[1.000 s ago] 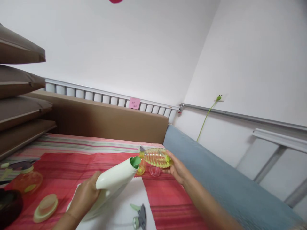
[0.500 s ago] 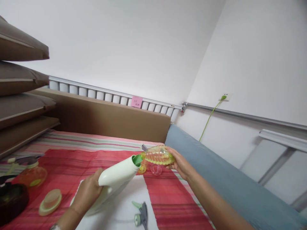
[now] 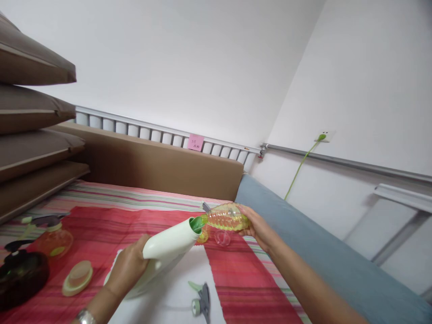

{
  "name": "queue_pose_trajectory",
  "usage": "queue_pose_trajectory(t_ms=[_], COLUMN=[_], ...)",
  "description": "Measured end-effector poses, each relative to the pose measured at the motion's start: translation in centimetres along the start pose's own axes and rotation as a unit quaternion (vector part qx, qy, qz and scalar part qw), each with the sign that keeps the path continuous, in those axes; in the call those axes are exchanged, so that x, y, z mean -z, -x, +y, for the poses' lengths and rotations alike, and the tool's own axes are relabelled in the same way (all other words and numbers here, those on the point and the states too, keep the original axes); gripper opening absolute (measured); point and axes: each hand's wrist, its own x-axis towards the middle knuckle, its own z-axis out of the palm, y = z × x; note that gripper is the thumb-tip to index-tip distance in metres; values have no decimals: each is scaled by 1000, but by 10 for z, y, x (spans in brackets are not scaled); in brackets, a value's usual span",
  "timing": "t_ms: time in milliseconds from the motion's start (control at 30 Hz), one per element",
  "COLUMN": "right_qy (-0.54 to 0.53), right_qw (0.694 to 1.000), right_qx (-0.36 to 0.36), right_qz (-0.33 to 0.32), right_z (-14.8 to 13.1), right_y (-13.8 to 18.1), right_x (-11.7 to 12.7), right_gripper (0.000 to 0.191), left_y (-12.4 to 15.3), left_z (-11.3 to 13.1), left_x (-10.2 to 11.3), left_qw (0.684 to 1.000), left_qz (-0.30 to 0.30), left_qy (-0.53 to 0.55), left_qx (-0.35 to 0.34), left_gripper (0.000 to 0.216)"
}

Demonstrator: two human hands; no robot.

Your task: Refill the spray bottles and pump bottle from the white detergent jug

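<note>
My left hand [image 3: 133, 265] is wrapped round a pale greenish-white container [image 3: 172, 245], tilted up to the right, with a green inside showing at its open mouth. In my right hand [image 3: 254, 225] lies a clear yellow ribbed bottle [image 3: 227, 217], held nearly level by its base end. Its narrow neck meets the container's mouth; whether liquid passes between them I cannot tell. Below, on a white cloth [image 3: 175, 288], rests a grey and green spray trigger head [image 3: 201, 301]. A yellow see-through item [image 3: 203, 235] stands partly hidden behind the container's mouth.
On the red striped cloth [image 3: 243, 279] at left are a dark spray bottle [image 3: 22, 276], an orange clear spray bottle [image 3: 56, 243] and a pale round lid [image 3: 78, 278]. A pink clear piece [image 3: 222, 238] lies beyond. Stacked brown cushions [image 3: 33, 108] and a blue-grey padded side [image 3: 303, 234] border the area.
The whole view has shifted slightly, so things appear a little further right. Both hands keep their holds, and bottle and container stay mouth to mouth.
</note>
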Motion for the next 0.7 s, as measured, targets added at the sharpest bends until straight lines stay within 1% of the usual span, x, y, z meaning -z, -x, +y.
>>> queue_pose_trajectory(t_ms=[300, 500, 700], right_qy=[28, 66, 114], right_qw=[999, 997, 992], right_qx=[24, 30, 47], right_qz=[1, 17, 22], right_z=[-6, -12, -23], right_y=[2, -1, 4], right_x=[-1, -1, -7], right_gripper=[32, 36, 36], left_y=[0, 0, 1], left_z=[-2, 0, 1], left_x=[-2, -1, 0], left_qw=[1000, 1000, 1000], left_qz=[-9, 5, -2], left_qy=[14, 6, -9], left_qx=[-2, -6, 8], left_gripper=[18, 17, 16])
